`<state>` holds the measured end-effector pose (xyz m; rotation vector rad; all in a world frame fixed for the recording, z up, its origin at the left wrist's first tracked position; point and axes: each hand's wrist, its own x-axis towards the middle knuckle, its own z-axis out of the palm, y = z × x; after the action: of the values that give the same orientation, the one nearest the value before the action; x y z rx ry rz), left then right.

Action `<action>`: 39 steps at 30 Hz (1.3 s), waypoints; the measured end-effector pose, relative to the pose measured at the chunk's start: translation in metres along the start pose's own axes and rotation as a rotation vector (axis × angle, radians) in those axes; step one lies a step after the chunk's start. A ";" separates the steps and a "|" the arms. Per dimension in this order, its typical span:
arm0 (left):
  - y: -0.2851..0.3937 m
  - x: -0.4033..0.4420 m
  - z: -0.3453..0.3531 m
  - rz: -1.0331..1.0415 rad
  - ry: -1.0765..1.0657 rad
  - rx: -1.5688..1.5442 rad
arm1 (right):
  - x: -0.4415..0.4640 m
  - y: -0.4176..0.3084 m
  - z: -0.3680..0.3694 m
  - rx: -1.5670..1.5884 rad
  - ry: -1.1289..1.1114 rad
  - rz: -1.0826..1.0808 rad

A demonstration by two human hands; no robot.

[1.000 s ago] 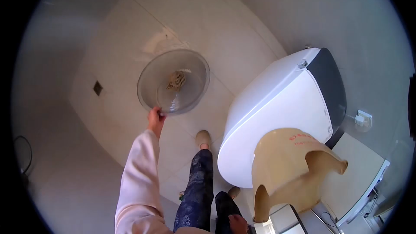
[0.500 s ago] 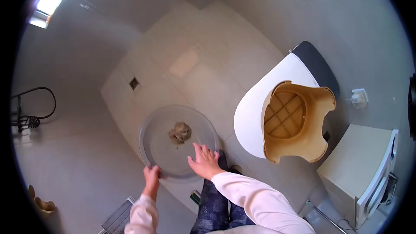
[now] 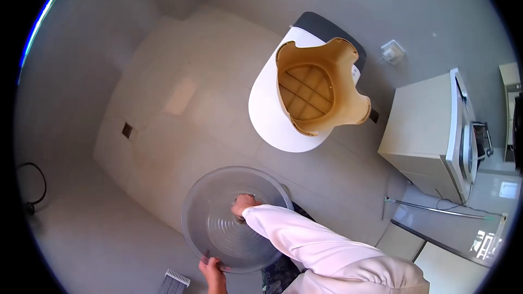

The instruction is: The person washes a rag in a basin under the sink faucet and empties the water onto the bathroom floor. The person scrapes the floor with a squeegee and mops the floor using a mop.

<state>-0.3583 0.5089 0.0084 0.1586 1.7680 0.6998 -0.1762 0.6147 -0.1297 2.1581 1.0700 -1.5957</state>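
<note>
A clear round basin (image 3: 210,190) is held low in front of me. My left hand (image 3: 213,272) is closed on its near rim, at the lower left. Inside the basin, my right hand (image 3: 245,205) has its fingers closed round a crumpled brownish cloth (image 3: 240,219), which is mostly hidden beneath the hand. Ridged rings show on the basin's bottom beside the cloth.
An upturned tan plastic stool (image 3: 308,92) rests on a white toilet (image 3: 267,125) with a dark back. Right of it stand a white washing machine (image 3: 419,114) and a metal pole (image 3: 436,209). A floor drain (image 3: 127,130) lies left; a grey brush (image 3: 175,282) is below.
My right hand has come into the basin and closed on the cloth. My left hand remains at the rim. The view has shifted, and the stool now shows its hollow underside.
</note>
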 end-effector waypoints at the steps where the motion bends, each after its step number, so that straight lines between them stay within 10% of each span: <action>1: 0.003 0.009 -0.006 0.002 -0.008 0.008 | -0.015 -0.005 -0.010 0.161 -0.135 -0.056; 10: 0.061 0.143 -0.129 0.153 0.306 0.183 | -0.097 -0.085 -0.063 1.246 -0.374 -0.286; 18: 0.082 0.145 -0.212 0.332 0.620 0.557 | -0.040 0.047 -0.108 1.015 0.029 -0.153; 22: 0.045 0.152 -0.276 0.177 0.439 0.085 | -0.049 0.106 -0.131 1.012 -0.069 -0.091; 30: 0.059 0.074 -0.119 0.189 0.200 -0.141 | -0.072 0.112 -0.196 1.099 0.273 -0.107; 39: 0.179 -0.039 0.181 0.418 -0.533 0.023 | -0.038 0.135 -0.209 1.058 0.068 -0.041</action>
<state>-0.2237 0.7048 0.1082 0.6819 1.2368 0.8400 0.0607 0.6282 -0.0479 2.7749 0.2302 -2.4758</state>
